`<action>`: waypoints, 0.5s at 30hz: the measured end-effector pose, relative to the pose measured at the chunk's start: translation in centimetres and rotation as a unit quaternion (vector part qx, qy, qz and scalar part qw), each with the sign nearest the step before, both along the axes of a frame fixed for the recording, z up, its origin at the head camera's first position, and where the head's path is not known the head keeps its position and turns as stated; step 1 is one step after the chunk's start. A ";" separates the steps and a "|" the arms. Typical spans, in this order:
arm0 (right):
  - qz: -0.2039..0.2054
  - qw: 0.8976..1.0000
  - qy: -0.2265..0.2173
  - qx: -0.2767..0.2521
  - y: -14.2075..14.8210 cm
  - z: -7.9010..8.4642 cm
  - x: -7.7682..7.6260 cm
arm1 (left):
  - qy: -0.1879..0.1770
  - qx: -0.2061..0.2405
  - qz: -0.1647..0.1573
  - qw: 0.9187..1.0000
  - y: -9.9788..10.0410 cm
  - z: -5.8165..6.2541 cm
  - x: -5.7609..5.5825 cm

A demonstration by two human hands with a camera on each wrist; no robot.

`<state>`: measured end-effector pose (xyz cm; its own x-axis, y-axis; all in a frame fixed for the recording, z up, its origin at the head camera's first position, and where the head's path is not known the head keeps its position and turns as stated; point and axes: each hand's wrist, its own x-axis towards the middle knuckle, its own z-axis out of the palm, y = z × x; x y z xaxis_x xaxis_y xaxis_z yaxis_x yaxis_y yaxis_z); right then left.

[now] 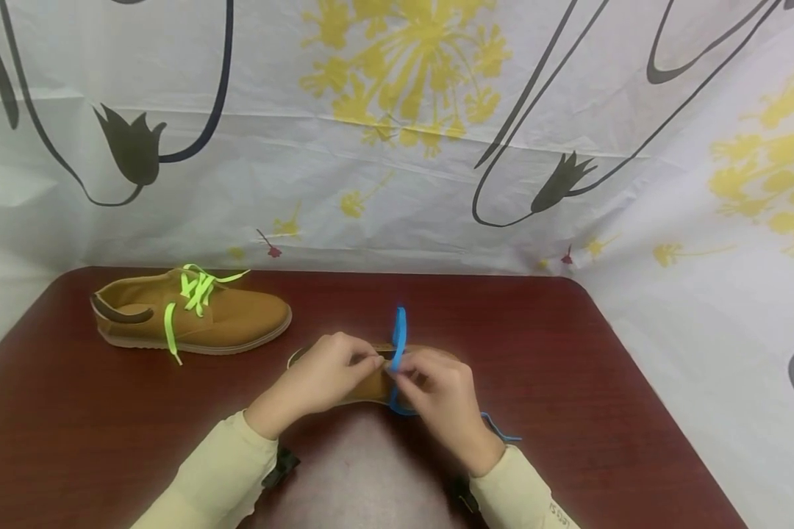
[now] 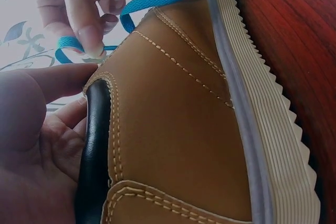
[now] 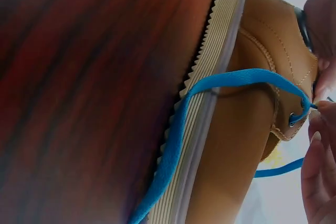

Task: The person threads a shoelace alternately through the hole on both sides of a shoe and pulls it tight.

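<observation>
A tan leather shoe (image 1: 364, 389) with a blue shoelace (image 1: 400, 327) stands on the table in front of me, partly hidden by both hands. My left hand (image 1: 320, 375) grips the edge of the shoe's opening by the lace holes, its fingers beside the dark collar lining (image 2: 97, 135). With thumb and fingertips my right hand (image 1: 443, 397) pinches the blue lace close to an eyelet (image 3: 292, 119). One stretch of lace loops up above the hand. Another length (image 3: 231, 80) runs over the shoe's side and past the pale ridged sole (image 3: 210, 51).
A second tan shoe (image 1: 238, 323), laced in neon yellow-green, stands at the back left of the dark red table (image 1: 536, 330), toe to the right. Behind the table hangs a white curtain (image 1: 397, 198) printed with flowers. A blue lace end (image 1: 503, 433) lies right of my right hand.
</observation>
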<state>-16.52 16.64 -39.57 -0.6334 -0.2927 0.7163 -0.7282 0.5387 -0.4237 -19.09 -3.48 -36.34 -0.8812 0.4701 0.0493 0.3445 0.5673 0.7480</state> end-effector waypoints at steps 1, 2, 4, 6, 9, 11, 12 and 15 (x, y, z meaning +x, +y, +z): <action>0.002 1.000 0.007 0.006 0.0 0.0 0.0 | 0.001 0.000 0.000 1.000 0.0 0.0 0.0; 0.004 1.000 0.013 0.010 0.0 -0.1 0.0 | -0.001 0.000 0.000 1.000 0.0 0.0 0.0; 0.008 1.000 0.018 0.018 0.0 -0.1 0.0 | -0.004 0.003 0.001 1.000 -0.1 0.1 0.0; 0.010 0.999 0.019 0.026 0.0 0.0 0.0 | -0.017 0.005 0.001 1.000 -0.2 0.2 0.0; 0.011 0.999 0.017 0.036 0.0 0.0 0.0 | -0.041 0.003 -0.011 0.999 -0.4 0.5 -0.2; 0.010 0.999 0.021 0.040 0.1 -0.1 -0.1 | -0.051 0.001 -0.034 0.998 -0.6 0.6 -0.6; 0.009 0.999 0.021 0.043 0.1 -0.1 -0.1 | -0.051 0.001 -0.052 0.997 -0.7 0.8 -0.9; 0.003 0.999 0.015 0.043 0.2 -0.2 -0.2 | -0.065 -0.002 -0.124 0.990 -1.2 1.1 -2.0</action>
<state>-16.67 16.85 -39.80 -0.6097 -0.3578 0.7073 -0.7435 0.5674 -0.3539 -21.05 -4.72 -35.20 -0.7370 0.6731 -0.0605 0.3742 0.4810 0.7929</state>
